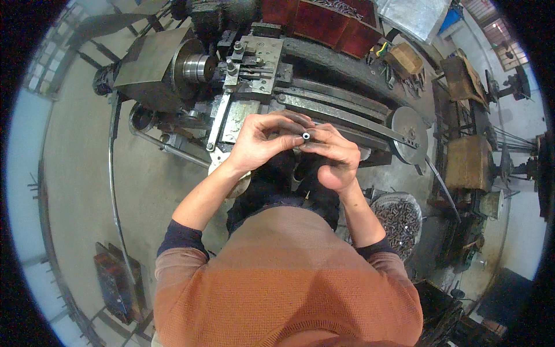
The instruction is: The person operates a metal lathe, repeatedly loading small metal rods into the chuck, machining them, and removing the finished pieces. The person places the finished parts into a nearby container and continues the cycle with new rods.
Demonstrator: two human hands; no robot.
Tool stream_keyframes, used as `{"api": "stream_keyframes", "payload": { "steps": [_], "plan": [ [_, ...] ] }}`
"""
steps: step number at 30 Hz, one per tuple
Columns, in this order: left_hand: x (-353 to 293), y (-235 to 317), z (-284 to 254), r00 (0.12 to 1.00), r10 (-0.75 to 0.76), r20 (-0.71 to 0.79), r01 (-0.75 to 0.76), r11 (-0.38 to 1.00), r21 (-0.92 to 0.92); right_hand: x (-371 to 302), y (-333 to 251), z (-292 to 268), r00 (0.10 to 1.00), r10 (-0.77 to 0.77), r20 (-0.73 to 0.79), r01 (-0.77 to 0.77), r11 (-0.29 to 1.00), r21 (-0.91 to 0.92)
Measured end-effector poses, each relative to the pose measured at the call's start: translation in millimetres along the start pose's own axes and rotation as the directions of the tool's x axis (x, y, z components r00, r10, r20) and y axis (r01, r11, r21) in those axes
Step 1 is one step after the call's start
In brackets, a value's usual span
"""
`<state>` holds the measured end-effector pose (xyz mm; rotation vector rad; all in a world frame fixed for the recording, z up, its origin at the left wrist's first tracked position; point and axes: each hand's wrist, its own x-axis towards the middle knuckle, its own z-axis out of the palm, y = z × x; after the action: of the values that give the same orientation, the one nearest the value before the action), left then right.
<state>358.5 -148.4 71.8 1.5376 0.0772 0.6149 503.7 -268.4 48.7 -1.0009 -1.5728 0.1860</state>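
Close together in front of my body, both hands meet around a small metal tube [306, 136], whose round end with a dark bore faces up. My left hand [267, 137] is closed, its thumb and fingers pinching the tube from the left. From the right, my right hand [336, 151] presses bent fingers against the same piece. The fingers hide most of the tube's length. Just beyond my hands lies a lathe-like machine with a shiny round chuck [198, 68] at the left and a tool slide [254, 63] bearing bolts and clamps.
A long flat bar [347, 115] runs right to a round metal disc [409, 128]. A red bin [332, 29] with metal parts stands at the back. Below right, a basket [413, 202] is full of small metal pieces. A cardboard box [404, 59] sits near tools at the far right.
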Motion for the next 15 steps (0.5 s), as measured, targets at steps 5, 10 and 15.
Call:
{"api": "stream_keyframes", "payload": {
  "steps": [5, 10, 15],
  "plan": [
    [0.2, 3.9, 3.7, 0.997, -0.080, -0.003, 0.080, 0.996, -0.047, 0.0, -0.8, -1.7, 1.000, 0.003, -0.002, -0.003, 1.000, -0.028],
    [-0.8, 13.2, 17.8, 0.982, -0.167, -0.084, 0.160, 0.984, -0.076, -0.6, -4.6, -4.1, 0.997, -0.059, 0.050, 0.068, 0.974, -0.218],
    [-2.1, 9.0, 24.1, 0.967, -0.218, -0.132, 0.196, 0.967, -0.164, -8.7, -4.0, -1.0, 0.994, -0.098, 0.050, 0.109, 0.944, -0.310]
  ]
}}
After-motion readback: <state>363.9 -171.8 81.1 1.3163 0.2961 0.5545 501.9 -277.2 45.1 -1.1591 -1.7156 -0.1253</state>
